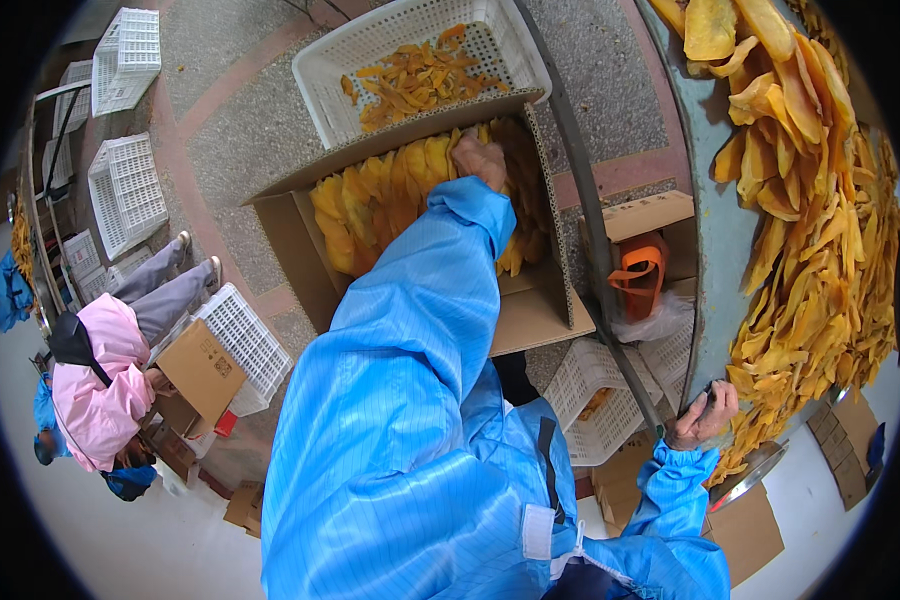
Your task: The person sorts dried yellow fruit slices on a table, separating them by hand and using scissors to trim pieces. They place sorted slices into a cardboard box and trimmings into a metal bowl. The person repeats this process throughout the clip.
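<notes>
My left hand [481, 159] is inside an open cardboard box [292, 255], against a row of yellow-orange dried slices [390, 187] that look like mango. Its fingertips are hidden among the slices, so I cannot see whether it grips any. To the right, my right hand [701, 418] rests with curled fingers on the edge of a grey-green table [720, 247]. A small dark spot shows at its fingertips, too small to identify. Close beside that hand lies a long heap of the same dried slices [810, 300] on the table.
Beyond the box is a white plastic crate [315, 75] with loose slices. A dark metal bar [581, 165] runs along the box's right. Below the table are an orange bag [640, 277] and another crate [581, 420]. At left, a person in pink [101, 367] bends over a carton [202, 367].
</notes>
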### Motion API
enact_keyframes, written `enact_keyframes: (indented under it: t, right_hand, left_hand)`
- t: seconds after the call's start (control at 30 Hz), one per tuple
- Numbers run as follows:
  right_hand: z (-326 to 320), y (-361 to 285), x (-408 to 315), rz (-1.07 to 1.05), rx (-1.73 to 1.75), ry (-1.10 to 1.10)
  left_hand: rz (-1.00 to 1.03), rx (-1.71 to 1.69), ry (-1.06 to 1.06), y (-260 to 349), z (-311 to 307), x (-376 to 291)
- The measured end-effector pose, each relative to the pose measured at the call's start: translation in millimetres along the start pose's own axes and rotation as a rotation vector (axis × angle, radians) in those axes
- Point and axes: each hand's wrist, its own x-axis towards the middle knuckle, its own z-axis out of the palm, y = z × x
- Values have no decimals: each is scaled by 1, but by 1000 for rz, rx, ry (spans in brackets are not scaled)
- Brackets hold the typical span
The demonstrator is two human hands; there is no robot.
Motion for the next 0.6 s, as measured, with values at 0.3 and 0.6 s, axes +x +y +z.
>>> enact_keyframes:
  t: [0.3,0.6]
  right_hand:
    - [-3,1,0,4,-25,-25]
    - [-1,3,-2,34,10,1]
  left_hand:
    - [-160,-64,-69,11,-8,-8]
    - [150,-7,0,4,3,3]
